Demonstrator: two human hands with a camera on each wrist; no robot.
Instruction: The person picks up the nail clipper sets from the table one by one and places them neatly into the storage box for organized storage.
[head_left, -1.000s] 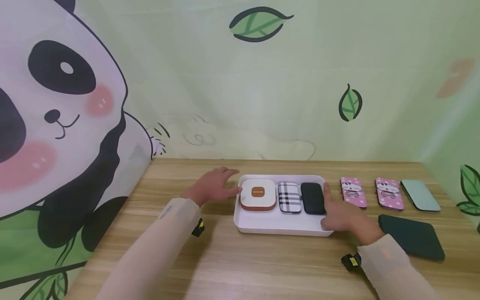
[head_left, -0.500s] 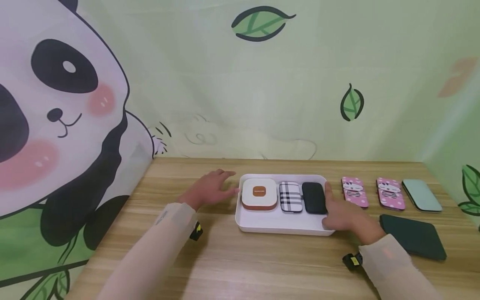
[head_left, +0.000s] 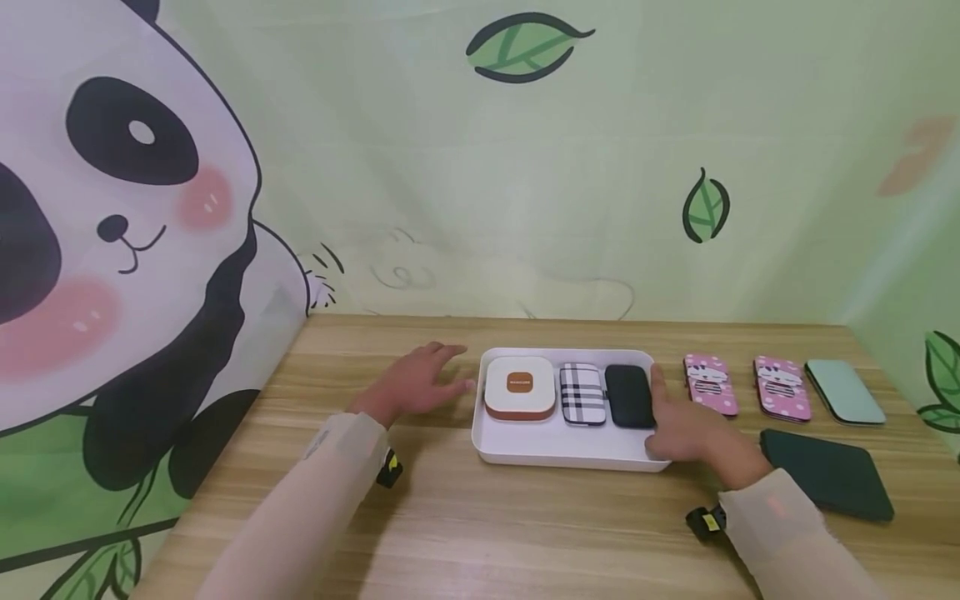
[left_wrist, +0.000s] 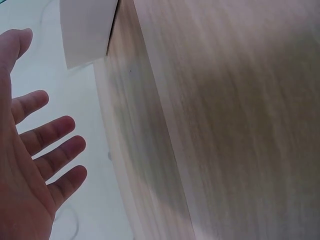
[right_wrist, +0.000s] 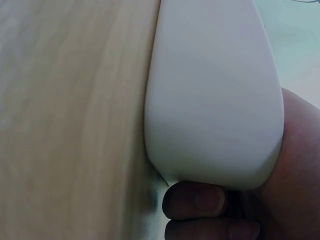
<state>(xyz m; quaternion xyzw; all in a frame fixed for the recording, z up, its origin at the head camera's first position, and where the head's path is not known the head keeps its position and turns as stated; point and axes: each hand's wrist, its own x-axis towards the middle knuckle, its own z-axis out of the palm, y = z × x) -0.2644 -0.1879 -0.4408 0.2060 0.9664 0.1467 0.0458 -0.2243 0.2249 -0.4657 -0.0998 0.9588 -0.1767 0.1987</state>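
Pale green fabric point(head_left: 420, 167) printed with leaves and, at far left, a large black-and-white panda point(head_left: 150, 217) stands behind a light wood-grain desk point(head_left: 450, 533). Proceeding left to right: the person's left hand point(head_left: 408, 379) is held near the left end of a shallow white rectangular tray point(head_left: 555, 446), apart from it; its fingers point(left_wrist: 54, 132) are spread and hold nothing. Tray rests on the desk and contains, in a row, a rounded-square white case with brown base and label point(head_left: 521, 390), a black-and-white plaid case point(head_left: 582, 396) and a small black rounded case point(head_left: 628, 397). At the tray's right end, the right hand point(head_left: 690, 429) grips the wall, fingers point(right_wrist: 192, 200) curled against its outer face. Beyond it lie two pink, white-dotted cases point(head_left: 709, 387) side by side, then a mint-green rounded rectangular case point(head_left: 845, 392). Nearer the person, a dark green flat rectangular item point(head_left: 832, 473) lies partly behind the right forearm.
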